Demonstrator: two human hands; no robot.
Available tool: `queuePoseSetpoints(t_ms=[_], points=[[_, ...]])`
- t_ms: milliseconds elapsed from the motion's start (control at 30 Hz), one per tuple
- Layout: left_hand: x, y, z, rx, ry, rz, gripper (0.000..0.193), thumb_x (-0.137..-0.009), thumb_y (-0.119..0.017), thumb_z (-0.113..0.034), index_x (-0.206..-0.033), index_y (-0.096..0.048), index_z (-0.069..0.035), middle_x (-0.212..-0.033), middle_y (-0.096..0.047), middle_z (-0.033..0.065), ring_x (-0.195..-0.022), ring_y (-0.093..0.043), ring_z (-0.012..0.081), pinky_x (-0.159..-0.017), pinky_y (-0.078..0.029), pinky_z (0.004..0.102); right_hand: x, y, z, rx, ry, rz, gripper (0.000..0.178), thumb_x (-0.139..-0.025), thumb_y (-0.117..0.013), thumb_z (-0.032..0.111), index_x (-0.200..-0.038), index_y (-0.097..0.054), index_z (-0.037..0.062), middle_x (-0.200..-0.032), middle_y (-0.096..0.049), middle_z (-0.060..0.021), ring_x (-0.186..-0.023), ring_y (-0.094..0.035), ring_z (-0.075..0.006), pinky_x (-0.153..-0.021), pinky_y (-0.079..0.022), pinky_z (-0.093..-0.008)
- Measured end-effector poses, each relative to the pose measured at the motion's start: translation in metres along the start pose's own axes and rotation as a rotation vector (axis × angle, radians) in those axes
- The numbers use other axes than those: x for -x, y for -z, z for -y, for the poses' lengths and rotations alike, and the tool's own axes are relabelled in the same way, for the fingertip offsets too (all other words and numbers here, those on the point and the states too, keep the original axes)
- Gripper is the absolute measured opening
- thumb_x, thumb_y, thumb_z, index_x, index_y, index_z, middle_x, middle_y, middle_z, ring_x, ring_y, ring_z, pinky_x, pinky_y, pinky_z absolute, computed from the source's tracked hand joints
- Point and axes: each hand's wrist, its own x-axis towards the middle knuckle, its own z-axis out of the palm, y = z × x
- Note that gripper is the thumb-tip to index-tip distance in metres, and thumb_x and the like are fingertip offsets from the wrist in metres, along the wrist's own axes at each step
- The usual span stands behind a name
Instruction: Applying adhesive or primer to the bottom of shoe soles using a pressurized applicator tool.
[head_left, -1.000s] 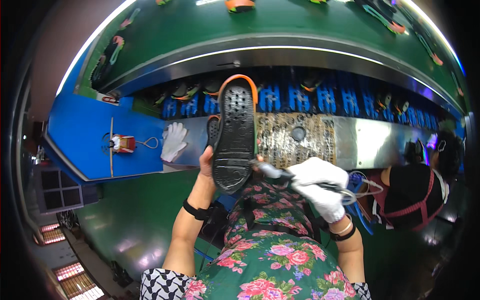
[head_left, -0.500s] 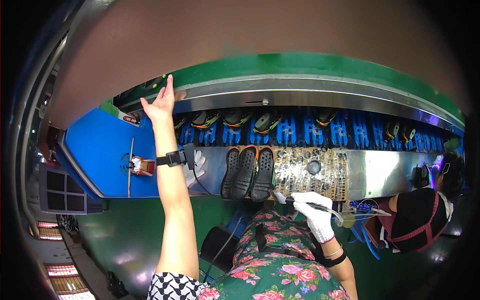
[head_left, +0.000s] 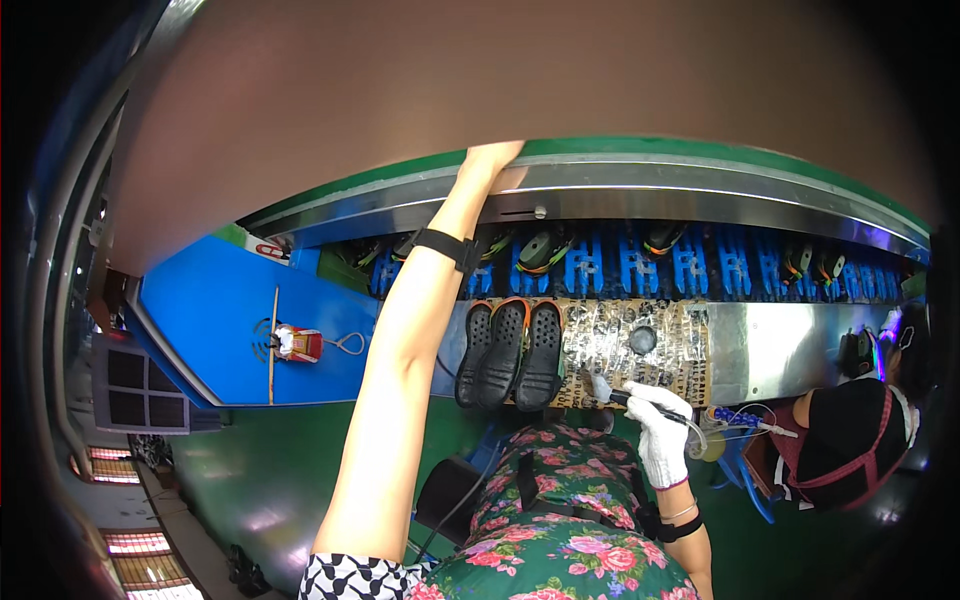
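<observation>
My bare left hand [head_left: 495, 156] reaches out over the green belt [head_left: 640, 148] beyond the metal rail; its fingers pass behind a blurred brown overhang, so what they touch is hidden. In my white-gloved right hand [head_left: 662, 428] is a brush [head_left: 603, 389] with pale bristles and a dark handle, with a thin tube curving off it. Its tip is over the near edge of the tape-covered cardboard [head_left: 600, 340]. Just left of that board, three black clogs [head_left: 502, 355] with holes and orange and green edging lie side by side, toes away from me.
Behind the bench runs a row of blue holders [head_left: 640, 265], several carrying dark footwear. A blue table [head_left: 210, 310] at left bears a thin stick and a red-and-white container [head_left: 299, 344]. At right sits another person [head_left: 845, 440], beside a blue stool.
My left hand has swung right along the belt, and its open fingers have gone out of sight. The right hand still grips the brush. The whole view has shifted slightly.
</observation>
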Motion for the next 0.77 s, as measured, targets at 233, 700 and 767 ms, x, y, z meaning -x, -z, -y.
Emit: queuePoseSetpoints(t_ms=[233, 700, 767], points=[[0.051, 0.012, -0.025, 0.83, 0.308, -0.024, 0.026, -0.095, -0.077, -0.019, -0.111, -0.06, -0.007, -0.109, -0.067, 0.0055, -0.101, -0.064, 0.0181, -0.082, -0.057, 0.0314, 0.003, 0.019, 0.004, -0.006, 0.002, -0.066, 0.023, -0.082, -0.075, -0.007, -0.105, -0.077, -0.0046, -0.103, -0.078, -0.0154, -0.084, -0.073, -0.0175, -0.074, -0.059, -0.0278], [0.277, 0.016, 0.003, 1.485, 1.114, 0.104, 0.06, -0.078, -0.067, -0.009, -0.137, -0.056, 0.001, -0.115, -0.071, 0.0179, -0.102, -0.07, 0.0301, -0.095, -0.057, 0.0409, 0.013, 0.013, 0.065, -0.145, 0.134, 0.007, 0.022, -0.081, -0.074, -0.008, -0.103, -0.076, -0.0039, -0.109, -0.076, -0.0191, -0.09, -0.072, -0.0209, -0.079, -0.059, -0.0302], [0.295, -0.007, -0.031, 1.392, 0.962, -0.045, 0.055, -0.076, -0.067, -0.013, -0.129, -0.064, 0.001, -0.116, -0.073, 0.0149, -0.103, -0.07, 0.0336, -0.099, -0.056, 0.0424, 0.015, 0.001, 0.084, -0.115, 0.253, 0.105, 0.025, -0.079, -0.074, -0.007, -0.103, -0.076, -0.0014, -0.114, -0.073, -0.0253, -0.087, -0.073, -0.0267, -0.074, -0.061, -0.0319]])
